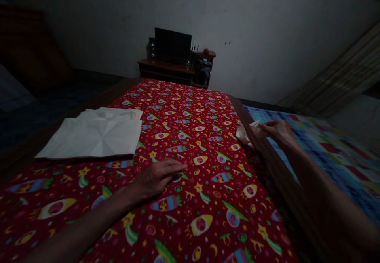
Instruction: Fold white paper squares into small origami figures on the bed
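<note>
My left hand (160, 176) rests on the red printed cloth (208, 180), its fingers stretched out and holding nothing. At the right edge of the cloth, my right hand (276, 130) pinches a small piece of folded paper (243, 134), whitish with a pointed tip near my fingers. The paper's exact folded form is too dim and small to make out. To the left of my left hand lies a stack of creased white paper sheets (101, 136), with fold lines crossing the top sheet. Neither hand touches the stack.
Brown wooden edging (267, 164) borders the cloth on the right. Beyond it lies a blue checked, multicoloured cover (332, 148). At the far end stand a dark monitor (173, 45) and a wooden desk (166, 71) before a grey wall. A curtain (338, 73) hangs at right.
</note>
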`<action>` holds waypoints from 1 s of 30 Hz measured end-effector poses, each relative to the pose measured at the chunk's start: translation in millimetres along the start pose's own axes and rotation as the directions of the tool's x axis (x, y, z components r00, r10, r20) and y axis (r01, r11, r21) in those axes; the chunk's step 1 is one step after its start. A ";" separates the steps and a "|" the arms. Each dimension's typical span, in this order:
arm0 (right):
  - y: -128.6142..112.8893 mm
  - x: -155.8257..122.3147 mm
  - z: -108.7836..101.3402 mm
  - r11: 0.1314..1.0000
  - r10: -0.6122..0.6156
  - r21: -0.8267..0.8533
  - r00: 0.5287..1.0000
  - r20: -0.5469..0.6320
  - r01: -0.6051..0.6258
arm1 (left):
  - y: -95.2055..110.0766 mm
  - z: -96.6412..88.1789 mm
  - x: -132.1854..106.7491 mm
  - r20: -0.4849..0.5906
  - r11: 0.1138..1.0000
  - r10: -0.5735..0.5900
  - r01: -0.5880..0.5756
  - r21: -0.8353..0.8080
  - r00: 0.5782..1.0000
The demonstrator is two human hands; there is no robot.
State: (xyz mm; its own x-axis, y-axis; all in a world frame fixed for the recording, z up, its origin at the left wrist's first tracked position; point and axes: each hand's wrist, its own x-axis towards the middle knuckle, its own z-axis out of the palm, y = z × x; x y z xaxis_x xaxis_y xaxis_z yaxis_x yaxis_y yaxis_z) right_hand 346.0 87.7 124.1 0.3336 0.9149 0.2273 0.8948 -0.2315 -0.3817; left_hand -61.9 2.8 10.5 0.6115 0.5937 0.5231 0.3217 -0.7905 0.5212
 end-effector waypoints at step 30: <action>-5.1 14.0 55.5 0.828 -0.113 -0.525 0.975 0.190 0.198 | -1.7 -0.7 0.5 0.037 0.998 0.017 -0.015 -0.060 0.999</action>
State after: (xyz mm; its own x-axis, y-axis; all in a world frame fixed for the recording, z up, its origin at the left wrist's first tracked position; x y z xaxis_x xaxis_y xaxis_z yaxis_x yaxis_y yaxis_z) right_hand 329.6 120.0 79.5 0.1680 0.9813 0.0943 0.9626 -0.1839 0.1989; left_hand -62.6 4.5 10.3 0.6434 0.5743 0.5061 0.2689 -0.7886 0.5531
